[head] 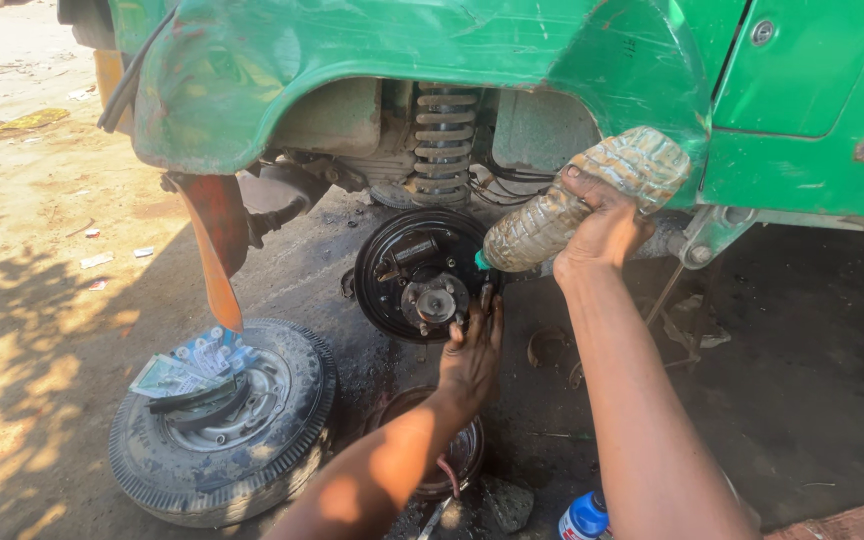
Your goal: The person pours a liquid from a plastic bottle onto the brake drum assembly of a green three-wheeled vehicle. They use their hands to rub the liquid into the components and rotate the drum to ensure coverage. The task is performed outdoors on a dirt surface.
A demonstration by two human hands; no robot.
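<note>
Under the green wheel arch, the right hand [602, 225] grips a tipped plastic bottle [577, 200] at the brake plate [420, 275]. The left hand [472, 355] is open below. Liquid could spill onto the ground.

Crumpled clear plastic bottle [580, 195] tilted down – green nozzle at black brake backing plate [420, 275], hub exposed

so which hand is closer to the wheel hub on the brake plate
Left. The left hand is at the lower right edge of the wheel hub, fingers up against it. The right hand is higher and off to the right, holding a tilted plastic bottle.
</note>
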